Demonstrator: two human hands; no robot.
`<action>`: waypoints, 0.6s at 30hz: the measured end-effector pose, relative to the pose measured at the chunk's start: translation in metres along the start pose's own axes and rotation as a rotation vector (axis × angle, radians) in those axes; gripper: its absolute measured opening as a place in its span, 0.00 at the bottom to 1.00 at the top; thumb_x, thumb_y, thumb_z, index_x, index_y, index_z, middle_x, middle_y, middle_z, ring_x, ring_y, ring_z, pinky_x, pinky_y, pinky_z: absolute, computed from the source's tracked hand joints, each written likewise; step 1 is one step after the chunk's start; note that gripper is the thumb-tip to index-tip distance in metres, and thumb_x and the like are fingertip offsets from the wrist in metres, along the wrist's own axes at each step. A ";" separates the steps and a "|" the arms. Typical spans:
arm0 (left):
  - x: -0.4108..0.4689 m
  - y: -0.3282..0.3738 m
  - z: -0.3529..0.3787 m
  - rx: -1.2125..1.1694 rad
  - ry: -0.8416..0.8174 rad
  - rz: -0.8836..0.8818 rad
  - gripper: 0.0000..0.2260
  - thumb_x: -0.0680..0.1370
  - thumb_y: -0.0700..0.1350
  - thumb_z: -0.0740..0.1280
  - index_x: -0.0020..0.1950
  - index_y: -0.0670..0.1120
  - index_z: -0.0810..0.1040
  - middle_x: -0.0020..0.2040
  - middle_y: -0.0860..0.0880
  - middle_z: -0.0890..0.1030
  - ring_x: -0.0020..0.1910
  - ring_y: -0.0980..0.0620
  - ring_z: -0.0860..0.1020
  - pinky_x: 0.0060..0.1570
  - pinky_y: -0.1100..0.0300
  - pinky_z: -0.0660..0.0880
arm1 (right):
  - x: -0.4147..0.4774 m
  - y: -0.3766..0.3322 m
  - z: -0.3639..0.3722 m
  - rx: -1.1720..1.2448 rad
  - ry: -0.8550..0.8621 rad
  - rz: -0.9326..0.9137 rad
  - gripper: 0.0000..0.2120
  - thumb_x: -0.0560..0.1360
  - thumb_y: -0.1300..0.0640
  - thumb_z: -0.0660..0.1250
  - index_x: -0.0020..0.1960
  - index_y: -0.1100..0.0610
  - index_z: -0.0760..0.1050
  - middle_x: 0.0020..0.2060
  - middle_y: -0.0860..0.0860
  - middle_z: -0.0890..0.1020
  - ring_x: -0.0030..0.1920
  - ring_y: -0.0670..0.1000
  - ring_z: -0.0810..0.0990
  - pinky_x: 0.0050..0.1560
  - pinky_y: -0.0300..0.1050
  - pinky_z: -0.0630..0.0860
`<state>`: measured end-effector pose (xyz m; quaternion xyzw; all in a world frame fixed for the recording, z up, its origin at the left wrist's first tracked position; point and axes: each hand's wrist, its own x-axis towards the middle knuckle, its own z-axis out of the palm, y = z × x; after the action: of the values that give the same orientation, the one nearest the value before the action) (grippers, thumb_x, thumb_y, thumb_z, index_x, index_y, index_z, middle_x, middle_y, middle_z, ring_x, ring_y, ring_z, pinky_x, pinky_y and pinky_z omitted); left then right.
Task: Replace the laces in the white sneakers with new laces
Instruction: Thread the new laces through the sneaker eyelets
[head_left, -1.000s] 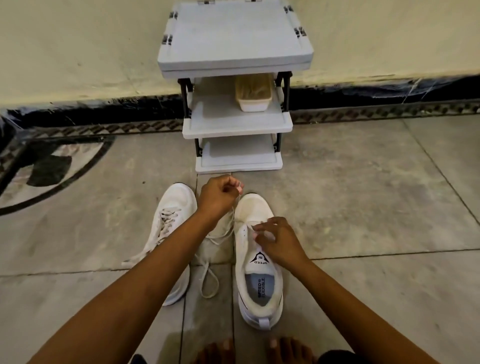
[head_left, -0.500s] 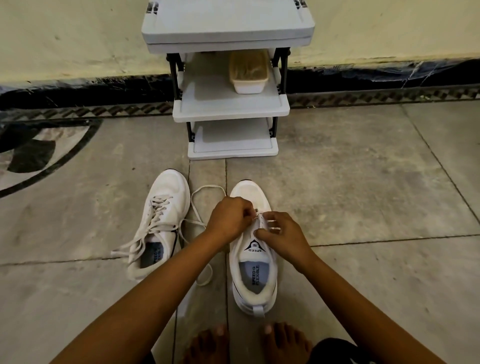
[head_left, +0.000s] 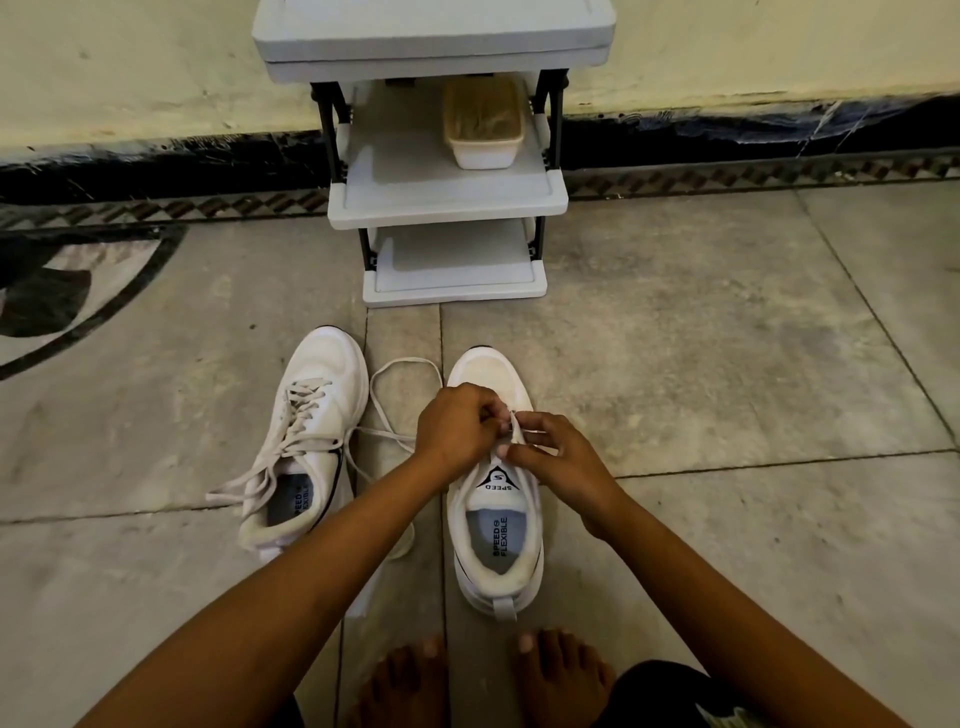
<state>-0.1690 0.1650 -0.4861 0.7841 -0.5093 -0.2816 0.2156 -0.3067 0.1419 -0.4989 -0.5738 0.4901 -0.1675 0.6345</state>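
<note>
Two bare feet (head_left: 563, 675) are planted at the near edge of the grey stone-tile floor (head_left: 727, 364). Just ahead stands the white low-top sneaker with the black-logo tongue (head_left: 498, 525), toe pointing away. Both hands are held over its eyelet area: left hand (head_left: 457, 426) curled, fingertips pinched on the flat off-white lace (head_left: 408, 359); right hand (head_left: 556, 457) pinched on the same lace end, thumb pressed at the tongue top. The rest of the lace is looped loose on the floor between the shoes. The second white sneaker (head_left: 311, 431) is set just to the left, laced, ends trailing. Further back, a grey plastic three-tier rack (head_left: 447, 192) is placed against the wall, with a cream rectangular tub (head_left: 483, 127) on its middle shelf.
</note>
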 end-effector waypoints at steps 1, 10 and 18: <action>0.000 0.002 0.002 -0.022 0.027 -0.032 0.05 0.72 0.40 0.68 0.41 0.48 0.83 0.42 0.51 0.84 0.45 0.52 0.80 0.42 0.63 0.71 | 0.000 0.000 0.001 -0.002 0.002 -0.005 0.21 0.72 0.55 0.71 0.64 0.55 0.73 0.58 0.48 0.73 0.59 0.46 0.74 0.54 0.36 0.71; -0.006 0.013 0.009 -0.134 0.123 -0.093 0.08 0.72 0.39 0.67 0.43 0.51 0.72 0.40 0.52 0.84 0.45 0.51 0.80 0.43 0.58 0.73 | 0.009 -0.001 0.004 0.036 0.177 0.006 0.10 0.77 0.54 0.65 0.52 0.60 0.79 0.50 0.53 0.81 0.53 0.51 0.79 0.57 0.48 0.76; -0.010 -0.006 -0.027 0.165 -0.082 -0.053 0.14 0.68 0.47 0.75 0.51 0.46 0.76 0.51 0.47 0.79 0.50 0.48 0.77 0.44 0.60 0.69 | 0.031 -0.006 0.003 -0.221 0.302 0.040 0.08 0.76 0.57 0.67 0.43 0.61 0.77 0.42 0.57 0.82 0.44 0.53 0.79 0.49 0.47 0.75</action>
<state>-0.1499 0.1783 -0.4675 0.8004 -0.5180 -0.2760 0.1218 -0.2879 0.1180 -0.5071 -0.5986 0.6062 -0.1843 0.4901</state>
